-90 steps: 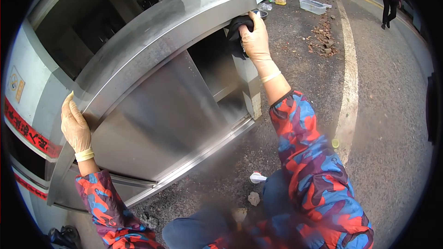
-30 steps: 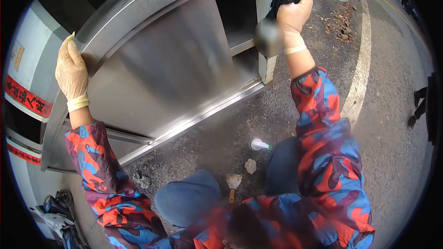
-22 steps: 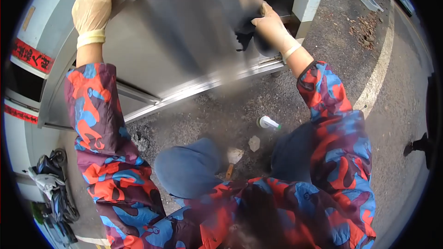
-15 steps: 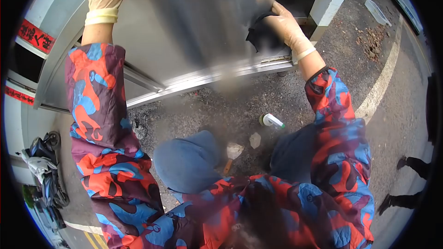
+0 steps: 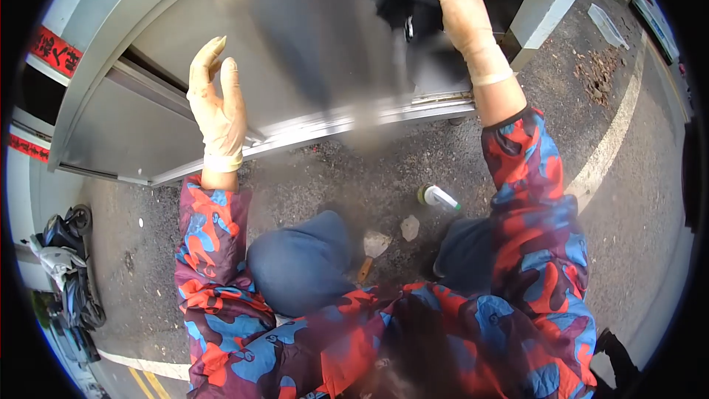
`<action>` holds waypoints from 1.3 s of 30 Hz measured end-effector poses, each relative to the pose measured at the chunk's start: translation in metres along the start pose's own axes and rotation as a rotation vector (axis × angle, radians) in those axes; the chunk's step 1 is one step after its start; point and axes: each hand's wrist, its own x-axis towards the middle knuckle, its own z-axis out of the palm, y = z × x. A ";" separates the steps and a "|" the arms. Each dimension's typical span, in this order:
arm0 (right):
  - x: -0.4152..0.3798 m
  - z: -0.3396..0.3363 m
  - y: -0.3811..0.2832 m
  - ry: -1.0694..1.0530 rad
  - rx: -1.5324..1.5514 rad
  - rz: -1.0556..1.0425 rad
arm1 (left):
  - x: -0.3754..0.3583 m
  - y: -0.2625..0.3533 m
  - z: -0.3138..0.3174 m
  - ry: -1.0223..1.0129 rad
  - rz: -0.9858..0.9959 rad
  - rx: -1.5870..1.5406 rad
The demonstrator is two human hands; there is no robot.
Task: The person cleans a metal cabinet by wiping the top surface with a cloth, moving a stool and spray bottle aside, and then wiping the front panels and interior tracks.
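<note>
My left hand (image 5: 219,107), in a thin pale glove, is raised in front of the stainless steel panel (image 5: 295,52) with its fingers apart and nothing in them. My right hand (image 5: 467,18), gloved alike, grips a crumpled black cloth (image 5: 417,4) near the panel's upper right part. The cloth is blurred and appears to lie against the metal. Below the panel, a white-handled brush (image 5: 439,197) with a green tip lies on the asphalt. A scraper (image 5: 373,251) with a wooden handle rests between my knees, beside a flat pale piece (image 5: 409,227).
A pale post (image 5: 550,4) stands right of the panel. Rubble (image 5: 597,77) and a clear plastic piece (image 5: 608,26) lie farther right, near a painted road line (image 5: 609,137). Parked scooters (image 5: 70,266) stand at left. Part of another person's dark leg (image 5: 617,358) shows at lower right.
My left hand has come down from the panel's upper edge and moved right. My right hand has moved the black cloth upward on the panel. The other person's legs have shifted lower in view.
</note>
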 end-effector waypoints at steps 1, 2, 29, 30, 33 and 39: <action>0.004 0.006 -0.018 0.031 -0.080 0.001 | -0.003 -0.005 0.000 0.011 -0.004 -0.027; 0.026 0.018 0.003 0.142 -0.021 -0.091 | -0.004 -0.007 -0.001 0.006 -0.008 -0.020; -0.040 0.045 0.107 0.834 -0.022 -0.134 | -0.051 -0.034 0.004 -0.194 -0.291 -0.031; -0.032 0.045 0.093 0.755 -0.035 -0.321 | -0.050 -0.035 0.006 -0.203 -0.263 -0.017; -0.037 0.056 0.127 0.830 -0.399 -0.282 | -0.055 -0.044 0.014 -0.193 -0.194 -0.042; -0.117 0.058 0.266 0.691 0.513 0.400 | -0.062 -0.036 0.022 -0.273 -0.110 0.072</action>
